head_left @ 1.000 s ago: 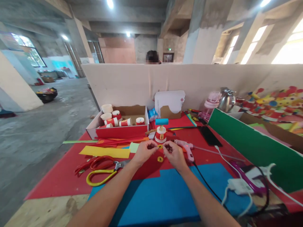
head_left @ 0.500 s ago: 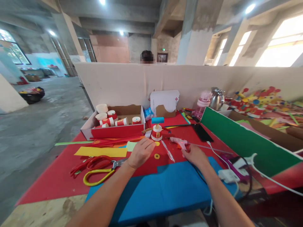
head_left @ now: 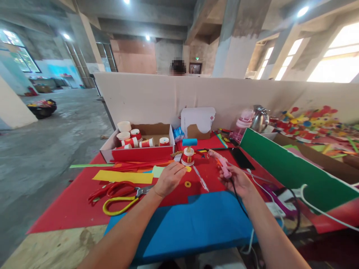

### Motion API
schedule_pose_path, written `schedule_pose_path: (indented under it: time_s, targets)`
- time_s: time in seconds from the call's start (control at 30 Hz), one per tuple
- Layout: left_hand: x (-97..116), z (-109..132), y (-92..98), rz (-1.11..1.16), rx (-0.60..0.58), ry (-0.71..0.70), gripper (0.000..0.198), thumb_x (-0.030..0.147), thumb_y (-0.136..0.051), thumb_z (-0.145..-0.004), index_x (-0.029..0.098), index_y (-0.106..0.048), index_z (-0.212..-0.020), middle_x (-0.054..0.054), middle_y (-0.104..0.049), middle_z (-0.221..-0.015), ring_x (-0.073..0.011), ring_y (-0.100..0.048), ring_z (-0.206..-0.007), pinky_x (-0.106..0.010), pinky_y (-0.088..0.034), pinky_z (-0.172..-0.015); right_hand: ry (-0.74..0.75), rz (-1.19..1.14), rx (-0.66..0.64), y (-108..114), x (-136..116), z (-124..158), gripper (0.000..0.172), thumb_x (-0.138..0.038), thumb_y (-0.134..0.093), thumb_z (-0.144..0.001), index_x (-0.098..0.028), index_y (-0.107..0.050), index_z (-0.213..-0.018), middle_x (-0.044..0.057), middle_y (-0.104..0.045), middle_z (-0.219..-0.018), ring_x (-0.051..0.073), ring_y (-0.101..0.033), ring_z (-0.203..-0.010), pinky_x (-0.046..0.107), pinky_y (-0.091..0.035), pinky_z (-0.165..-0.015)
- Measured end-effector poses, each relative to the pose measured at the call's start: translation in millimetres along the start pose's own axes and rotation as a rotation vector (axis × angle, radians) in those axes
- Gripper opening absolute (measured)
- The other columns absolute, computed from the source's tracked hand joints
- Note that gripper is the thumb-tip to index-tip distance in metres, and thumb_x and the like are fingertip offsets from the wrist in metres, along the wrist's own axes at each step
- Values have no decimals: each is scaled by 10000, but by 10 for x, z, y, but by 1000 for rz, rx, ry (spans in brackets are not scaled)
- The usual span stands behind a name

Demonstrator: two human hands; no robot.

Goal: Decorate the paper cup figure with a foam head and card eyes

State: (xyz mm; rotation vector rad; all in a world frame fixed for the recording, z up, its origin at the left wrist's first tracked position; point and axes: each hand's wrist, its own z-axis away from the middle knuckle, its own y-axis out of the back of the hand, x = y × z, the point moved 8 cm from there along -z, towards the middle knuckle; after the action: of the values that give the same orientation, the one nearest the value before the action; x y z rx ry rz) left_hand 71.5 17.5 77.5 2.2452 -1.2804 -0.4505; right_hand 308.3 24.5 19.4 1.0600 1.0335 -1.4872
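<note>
My right hand (head_left: 235,181) grips a pink hot glue gun (head_left: 221,164), lifted over the red surface with its nozzle toward the back left. A black cord runs down from its handle. My left hand (head_left: 170,177) reaches forward with fingers stretched, tips at the edge of a small yellow paper disc (head_left: 189,169); its thumb is hidden. Just beyond stands a red and white paper cup (head_left: 187,157) topped by a spring and a blue roll (head_left: 190,142). A yellow disc with a dark centre (head_left: 187,184) and a clear pen (head_left: 201,178) lie between my hands.
Red-handled and yellow-handled scissors (head_left: 120,203) and a yellow paper strip (head_left: 123,176) lie left. A box of paper cups (head_left: 137,154) stands behind. Right are a black phone (head_left: 242,158), a green-sided box (head_left: 294,172) and white cables. A person's head (head_left: 178,67) shows over the partition.
My right hand has picked up the glue gun from the table and tilted it. The left hand stays beside the yellow disc. The whole view has shifted slightly.
</note>
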Motion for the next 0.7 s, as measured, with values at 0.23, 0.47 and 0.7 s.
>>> schedule_pose_path:
  time_s: [0.23,0.47,0.7]
  targets:
    - [-71,-11,61,64,26,21,244,150,-402,-913,150,-647,-914,-79,-663,-886,-148,-590,-855,-316,-541,-790,89,0,-57,-321,-106,19,232,-412,-624,-709,-210,-542,-786,-7,-581,-579,131,-553,-518,263,-492,-539]
    - [-142,4,88,11,37,1,178,116,-456,-887,109,-634,-890,-106,-657,-886,-161,-580,-847,-299,-529,-778,310,268,-137,-554,-325,201,407,-570,-625,-681,-197,-521,-806,-42,-531,-478,85,-398,-415,223,-365,-459]
    - [-140,8,67,-41,38,-25,188,112,-437,-895,115,-624,-876,-95,-650,-864,-155,-583,-819,-287,-530,-756,313,413,-148,-602,-376,288,452,-650,-534,-699,-205,-468,-735,-54,-464,-465,90,-392,-433,231,-352,-459]
